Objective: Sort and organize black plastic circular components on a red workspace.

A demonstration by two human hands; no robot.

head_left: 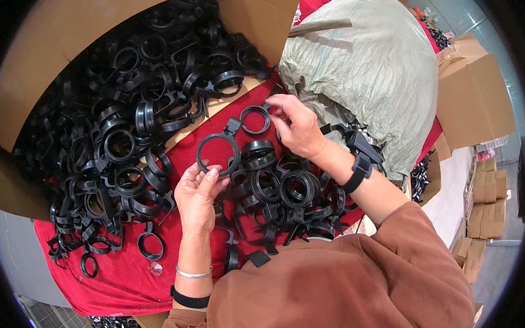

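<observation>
A black double-ring part [233, 126], one large ring joined to a smaller one by a short link, is stretched between my hands above the red cloth. My left hand [200, 190] is closed, thumb and fingers pinching the lower edge of the large ring. At the far end, my right hand [296, 127] closes its fingertips on the small tab by the smaller ring. Beneath my right wrist lies a heap of similar black ring parts [296, 189]. More of these loose parts [118, 146] are piled to the left of my left hand.
A large open cardboard box [257, 17] spills black parts onto the red cloth [128, 284]. A bulging pale woven sack [366, 69] sits at the far right, with a wooden stick [321, 27] on it. Cardboard boxes [476, 97] stand further right.
</observation>
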